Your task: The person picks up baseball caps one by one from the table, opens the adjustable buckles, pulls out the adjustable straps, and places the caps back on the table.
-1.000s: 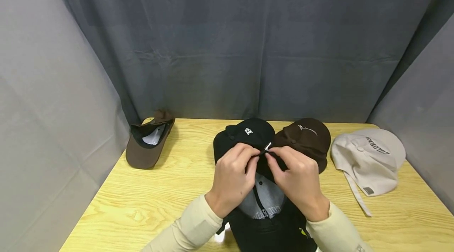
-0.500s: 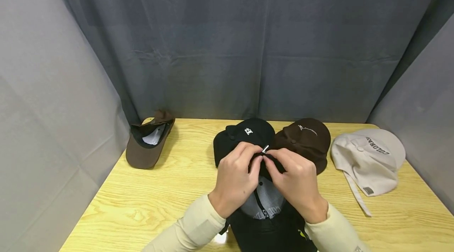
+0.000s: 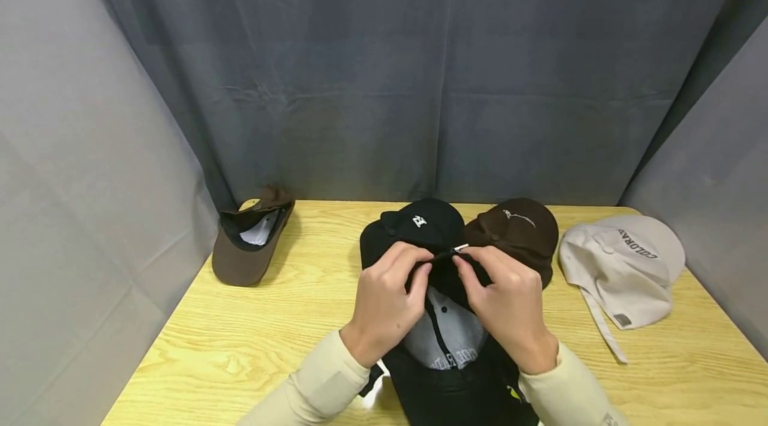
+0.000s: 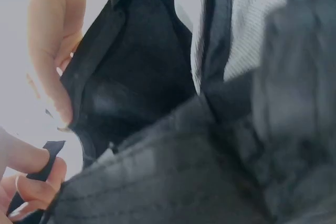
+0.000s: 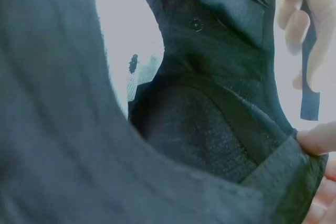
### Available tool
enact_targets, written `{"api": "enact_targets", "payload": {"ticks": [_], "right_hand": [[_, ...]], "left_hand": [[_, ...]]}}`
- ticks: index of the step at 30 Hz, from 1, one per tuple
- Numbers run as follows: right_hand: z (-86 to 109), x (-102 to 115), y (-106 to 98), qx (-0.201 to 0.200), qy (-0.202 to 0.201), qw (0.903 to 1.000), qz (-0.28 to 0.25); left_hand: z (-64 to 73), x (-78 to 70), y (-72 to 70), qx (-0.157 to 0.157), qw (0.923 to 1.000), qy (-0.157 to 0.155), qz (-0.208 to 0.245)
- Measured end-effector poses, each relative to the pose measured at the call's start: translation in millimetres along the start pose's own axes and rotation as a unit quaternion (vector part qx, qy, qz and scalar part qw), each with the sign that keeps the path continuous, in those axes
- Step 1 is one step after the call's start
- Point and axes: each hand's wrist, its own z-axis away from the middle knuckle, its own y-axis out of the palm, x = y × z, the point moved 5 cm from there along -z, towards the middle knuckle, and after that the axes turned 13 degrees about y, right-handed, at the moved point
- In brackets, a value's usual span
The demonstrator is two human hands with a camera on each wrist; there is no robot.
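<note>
A black cap (image 3: 462, 394) lies in front of me, its grey lining (image 3: 447, 329) facing up and its brim toward the near edge. With thumb and forefinger my left hand (image 3: 389, 299) pinches the cap's back strap; the loose strap end (image 4: 51, 156) pokes out from the fingers in the left wrist view. My right hand (image 3: 507, 303) pinches the opposite edge of the cap's back opening, beside a small silver buckle (image 3: 461, 248). Whether the strap runs through the buckle is hard to see. Much of the cap's back rim is hidden behind my hands.
Behind my hands lie another black cap (image 3: 414, 226) with a white letter and a dark brown cap (image 3: 519, 233). A beige cap (image 3: 624, 273) with a dangling strap sits right. An upturned brown cap (image 3: 246, 259) lies far left on the wooden table (image 3: 258, 339).
My hands first came closer together, then drew apart. The left hand has shifted left, and the silver buckle has moved right and lies flatter. The other caps have stayed in place.
</note>
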Motion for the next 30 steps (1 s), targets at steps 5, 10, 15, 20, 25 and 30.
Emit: {"api": "enact_targets", "payload": {"ticks": [5,10,15,20,25,30], "right_hand": [[0.6,0,0,0.027,0.002,0.9996,-0.012],[2.9,2,1,0.061,-0.011,0.9975,-0.032],[3.8,4,2,0.088,-0.027,0.9932,-0.071],[4.5,5,3,0.103,-0.029,0.99,-0.091],[3.2,6,2,0.081,-0.028,0.9943,-0.063],[2.3,7,2,0.092,-0.012,0.9939,-0.059]], "left_hand": [[-1.8,7.0,-3.2,-0.005,0.9999,-0.004,0.009],[-4.1,11.5,-1.7,0.005,0.9993,0.003,0.036],[-5.0,12.6,1.1,0.035,0.9968,0.022,0.069],[-4.8,11.9,3.3,0.068,0.9907,0.055,0.104],[-4.8,12.4,2.9,0.082,0.9885,0.062,0.111],[-2.4,13.5,1.9,0.087,0.9899,0.053,0.098]]}}
